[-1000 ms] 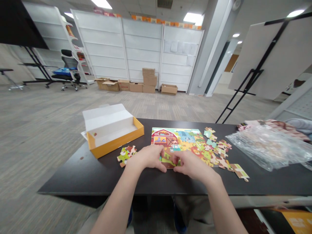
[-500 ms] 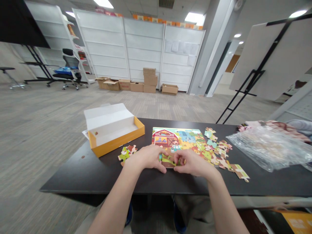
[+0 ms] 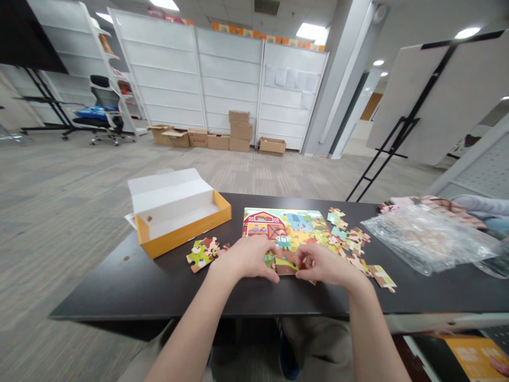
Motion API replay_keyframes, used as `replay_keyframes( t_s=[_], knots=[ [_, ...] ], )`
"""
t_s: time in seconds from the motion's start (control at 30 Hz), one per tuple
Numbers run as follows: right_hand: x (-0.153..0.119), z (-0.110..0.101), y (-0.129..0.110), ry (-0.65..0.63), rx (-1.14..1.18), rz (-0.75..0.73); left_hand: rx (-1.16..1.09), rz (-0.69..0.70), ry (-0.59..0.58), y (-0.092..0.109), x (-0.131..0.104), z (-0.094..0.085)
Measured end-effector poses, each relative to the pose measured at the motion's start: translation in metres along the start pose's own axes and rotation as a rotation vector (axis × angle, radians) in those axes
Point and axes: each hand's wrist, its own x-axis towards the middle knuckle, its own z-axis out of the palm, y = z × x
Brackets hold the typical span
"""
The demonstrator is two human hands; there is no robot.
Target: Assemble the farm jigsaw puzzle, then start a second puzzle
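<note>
A jigsaw puzzle (image 3: 262,218) with a red barn, a farmer figure and a blue elephant lies on the black table, partly put together. Over its lower left part rests my left hand (image 3: 252,257), thumb and fingers apart, beside a small green patch of the picture. My right hand (image 3: 328,266) is at the puzzle's lower right, its fingers curled towards the thumb; what they pinch, if anything, is hidden. Loose puzzle pieces (image 3: 356,244) spread right of the puzzle, partly behind my right hand. More pieces (image 3: 202,251) lie left of my left hand.
An open yellow box (image 3: 186,232) with a white lid stands at the table's left. Clear plastic bags (image 3: 429,239) and folded cloth (image 3: 449,204) lie at the right. Beyond the table (image 3: 159,292) are cardboard boxes (image 3: 239,131), an office chair (image 3: 104,109) and a board stand (image 3: 387,148).
The view has swung slightly to the right, so the scene sits further left. Both hands have shifted slightly rightward over the puzzle. A brown edge now shows below my right hand.
</note>
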Motion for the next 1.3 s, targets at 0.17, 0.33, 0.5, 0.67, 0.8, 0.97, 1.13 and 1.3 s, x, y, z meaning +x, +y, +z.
replay_keyframes(
  t_s=[0.17, 0.33, 0.5, 0.67, 0.8, 0.97, 1.13, 1.3],
  knots=[
    [0.000, 0.002, -0.003, 0.009, -0.010, 0.030, 0.064, 0.047, 0.027, 0.013, 0.008, 0.006],
    [0.002, 0.002, 0.005, 0.030, 0.036, 0.071, 0.118, 0.066, 0.026, 0.018, 0.008, 0.004],
    [-0.001, -0.003, 0.019, 0.058, -0.023, 0.116, 0.131, 0.085, 0.024, 0.019, 0.007, 0.005],
    [-0.004, -0.008, 0.024, 0.070, -0.032, 0.163, 0.134, 0.119, 0.038, 0.019, 0.009, 0.011],
    [-0.005, -0.010, 0.027, 0.094, -0.072, 0.168, 0.126, 0.153, 0.057, 0.018, 0.011, 0.015],
    [-0.006, -0.013, 0.031, 0.120, -0.125, 0.173, 0.138, 0.182, 0.067, 0.020, 0.011, 0.016],
    [-0.006, -0.013, 0.024, 0.138, -0.088, 0.116, 0.134, 0.212, 0.083, 0.024, 0.007, 0.015],
    [0.001, -0.007, 0.012, 0.118, -0.037, -0.016, 0.159, 0.222, 0.097, 0.029, 0.003, 0.018]
  ],
)
